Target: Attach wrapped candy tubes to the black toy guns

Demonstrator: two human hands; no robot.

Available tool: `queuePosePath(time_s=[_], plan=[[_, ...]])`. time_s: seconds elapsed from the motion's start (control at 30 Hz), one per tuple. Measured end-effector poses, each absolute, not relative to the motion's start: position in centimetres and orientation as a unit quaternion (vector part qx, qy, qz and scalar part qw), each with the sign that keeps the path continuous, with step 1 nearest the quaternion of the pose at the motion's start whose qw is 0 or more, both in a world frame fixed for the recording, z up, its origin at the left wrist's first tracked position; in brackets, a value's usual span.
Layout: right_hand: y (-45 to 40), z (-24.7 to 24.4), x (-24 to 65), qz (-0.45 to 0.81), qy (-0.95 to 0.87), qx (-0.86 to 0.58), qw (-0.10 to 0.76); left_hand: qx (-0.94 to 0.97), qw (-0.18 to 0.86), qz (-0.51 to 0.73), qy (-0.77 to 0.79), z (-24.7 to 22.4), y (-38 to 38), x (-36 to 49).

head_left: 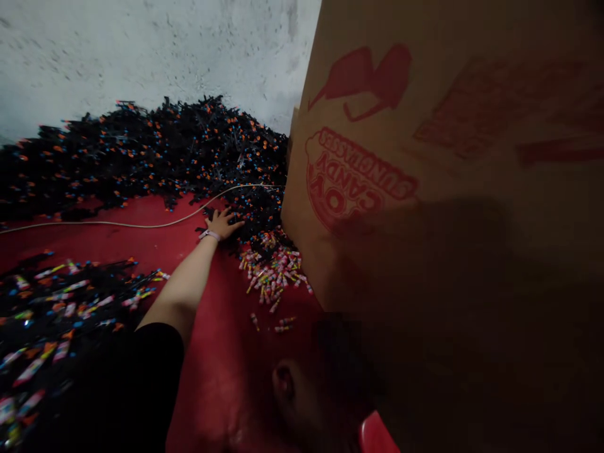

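My left hand (224, 224) reaches out with spread fingers, its palm down at the near edge of a big heap of small black plastic pieces (189, 151) with orange and blue parts. It wears a pale band (209, 235) at the wrist. Just to the right of it lies a small pile of pink, white and yellow candy-like tubes (278, 270), with a few loose ones nearer to me. Low in the dark, a blurred skin-toned shape (295, 393) appears to be my right hand; its fingers cannot be made out.
A tall cardboard box (368, 264) with upside-down red print fills the right side. Black pieces mixed with colourful tubes (70, 308) lie at the left. A pale cord (141, 224) crosses the red floor covering (212, 352). Behind stands a stained white wall (155, 44).
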State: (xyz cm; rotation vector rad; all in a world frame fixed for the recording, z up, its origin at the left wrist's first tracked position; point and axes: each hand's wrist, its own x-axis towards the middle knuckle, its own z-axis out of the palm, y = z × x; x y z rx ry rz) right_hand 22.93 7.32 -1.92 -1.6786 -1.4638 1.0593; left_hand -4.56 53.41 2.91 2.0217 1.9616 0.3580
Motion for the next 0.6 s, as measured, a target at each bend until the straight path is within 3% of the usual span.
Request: queuePosePath(time_s=[0.6], plan=[[9.8,-0.8,23.9,0.353,-0.676,-0.56,0.325,0.678,0.18,0.159,0.695,2.9,34.7,1.7]])
